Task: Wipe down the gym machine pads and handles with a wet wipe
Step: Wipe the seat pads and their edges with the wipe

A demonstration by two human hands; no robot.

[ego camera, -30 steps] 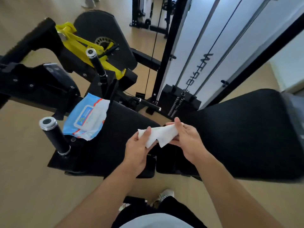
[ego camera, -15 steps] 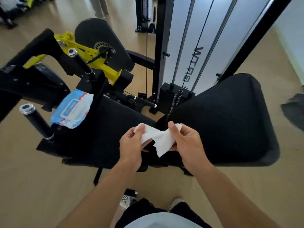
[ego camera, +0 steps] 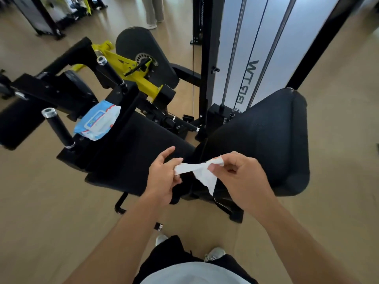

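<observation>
A pale wood-look gym floor [ego camera: 37,201] runs under a black weight machine with a white shroud panel [ego camera: 252,48] standing behind it. Two black padded surfaces face the camera: a seat pad [ego camera: 141,144] on the left and a broader back pad [ego camera: 266,136] on the right, meeting at a seam near the middle.

Above that seam, both hands hold a white wet wipe [ego camera: 202,173]. It is thin, damp-looking and crumpled, twisted into a narrow band between the hands, with a loose pointed corner hanging down below — it touches neither pad. The left hand [ego camera: 164,177] pinches one end between thumb and curled fingers, its index finger sticking out straight. The right hand [ego camera: 244,181] pinches the other end between thumb and fingertips, the remaining fingers curled in.

A blue-and-white wipes packet [ego camera: 97,121] lies at the far left edge of the seat pad, just beside a black handle [ego camera: 59,128] with a silver cap. A second such handle [ego camera: 110,72] rises farther back, near a yellow lever arm [ego camera: 133,74]. At the bottom edge, the person's pale shoes [ego camera: 215,253] show on the floor.
</observation>
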